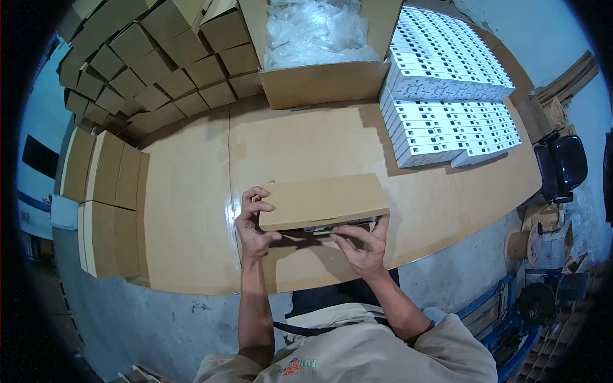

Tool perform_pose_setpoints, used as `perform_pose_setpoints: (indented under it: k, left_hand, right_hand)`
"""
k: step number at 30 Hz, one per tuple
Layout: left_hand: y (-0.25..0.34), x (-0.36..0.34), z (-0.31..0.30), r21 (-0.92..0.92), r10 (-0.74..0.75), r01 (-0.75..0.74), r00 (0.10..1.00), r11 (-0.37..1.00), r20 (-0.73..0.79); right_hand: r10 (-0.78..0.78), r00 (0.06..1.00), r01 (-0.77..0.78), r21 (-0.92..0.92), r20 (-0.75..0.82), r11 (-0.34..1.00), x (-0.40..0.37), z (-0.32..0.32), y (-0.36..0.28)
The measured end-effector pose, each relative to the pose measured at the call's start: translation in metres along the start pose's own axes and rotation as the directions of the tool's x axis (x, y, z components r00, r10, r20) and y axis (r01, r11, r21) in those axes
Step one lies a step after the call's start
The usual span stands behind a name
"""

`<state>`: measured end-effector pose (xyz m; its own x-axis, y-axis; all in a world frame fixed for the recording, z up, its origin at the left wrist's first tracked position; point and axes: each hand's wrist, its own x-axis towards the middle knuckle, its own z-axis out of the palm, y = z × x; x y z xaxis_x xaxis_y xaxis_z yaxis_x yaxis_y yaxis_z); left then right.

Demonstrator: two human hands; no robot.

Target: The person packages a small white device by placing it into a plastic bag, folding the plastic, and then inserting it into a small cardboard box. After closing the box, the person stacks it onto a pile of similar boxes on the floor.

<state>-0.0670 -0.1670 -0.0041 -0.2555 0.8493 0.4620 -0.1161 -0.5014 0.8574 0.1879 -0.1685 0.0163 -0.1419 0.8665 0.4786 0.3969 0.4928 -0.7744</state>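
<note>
A long brown cardboard box point(322, 198) is held between my two hands above the cardboard-covered table point(191, 242). My left hand point(255, 220) grips its left end, fingers bent over the side and thumb below. At the lower right edge, my right hand point(364, 246) has its thumb and fingers on the box's front flap. A narrow gap shows along that front edge, with something dark inside that I cannot make out.
Stacked brown boxes point(153, 64) fill the back left, and more boxes point(112, 236) stand at the left edge. A large carton point(319, 86) of clear plastic bags point(316, 32) sits at the back. Rows of white boxes point(447, 76) are piled at the right. A black chair point(567, 159) stands beyond.
</note>
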Motion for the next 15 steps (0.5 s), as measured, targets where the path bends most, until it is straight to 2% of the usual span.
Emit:
perform_pose_setpoints:
  k: [4, 6, 8, 11, 15]
  left_hand:
    - [0.003, -0.008, -0.008, 0.109, -0.072, 0.068, 0.997, 0.992, 0.036]
    - [0.006, -0.009, -0.009, 0.157, -0.092, 0.085, 0.995, 0.984, 0.039]
    - [0.008, -0.008, -0.009, 0.158, -0.092, 0.082, 0.994, 0.984, 0.059]
    - [0.011, -0.008, -0.008, 0.159, -0.113, 0.104, 0.992, 0.982, 0.049]
    - [0.010, -0.008, -0.009, 0.177, -0.105, 0.093, 0.993, 0.980, 0.058]
  right_hand:
    - [-0.038, 0.999, 0.035, 0.071, 0.028, 0.997, -0.003, -0.012, 0.005]
    - [0.014, 0.999, -0.008, 0.197, -0.032, 0.980, 0.000, -0.013, 0.008]
    - [0.152, 0.979, -0.091, 0.383, -0.132, 0.919, 0.004, -0.013, 0.010]
    - [0.209, 0.967, -0.138, 0.386, -0.146, 0.912, 0.005, -0.017, 0.020]
    - [0.105, 0.986, -0.060, 0.314, -0.128, 0.948, 0.013, -0.027, 0.024]
